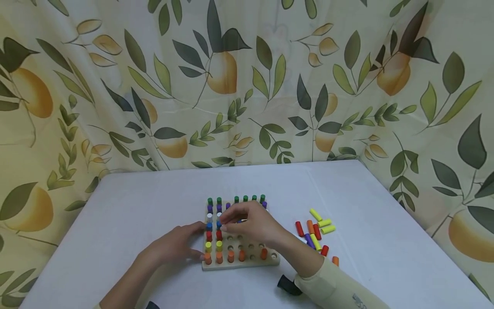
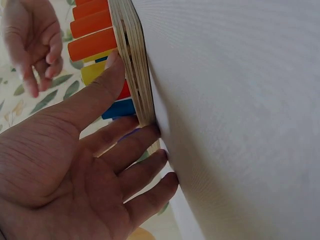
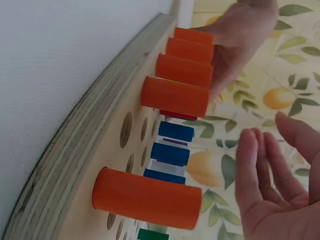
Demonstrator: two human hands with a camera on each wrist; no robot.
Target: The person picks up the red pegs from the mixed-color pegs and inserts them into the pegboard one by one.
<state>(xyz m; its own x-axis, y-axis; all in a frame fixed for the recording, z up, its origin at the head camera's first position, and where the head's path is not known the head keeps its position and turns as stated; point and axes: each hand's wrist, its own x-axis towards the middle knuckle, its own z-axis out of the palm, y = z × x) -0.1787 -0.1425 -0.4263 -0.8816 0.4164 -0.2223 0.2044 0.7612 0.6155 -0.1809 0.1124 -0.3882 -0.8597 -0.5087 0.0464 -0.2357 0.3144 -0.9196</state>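
A wooden pegboard (image 1: 252, 265) on the table holds rows of coloured pegs: green, purple, white, blue, red, yellow and orange from back to front. My left hand (image 1: 173, 244) rests at its left edge. In the left wrist view, the thumb touches the board's layered side (image 2: 131, 65) near an orange peg (image 2: 92, 44), with the other fingers spread along that side. My right hand (image 1: 251, 221) is over the middle of the board, fingers extended. Nothing shows between these fingers (image 3: 247, 170) in the right wrist view. Bare holes lie in the red, yellow and orange rows.
Right of the board lie loose pegs, among them a yellow peg (image 1: 328, 229), a red peg (image 1: 299, 228), an orange peg (image 1: 335, 260) and a purple peg (image 1: 309, 240). A black object (image 1: 289, 285) is beside the right sleeve. Behind the table hangs a leaf-and-fruit patterned curtain (image 1: 270, 120).
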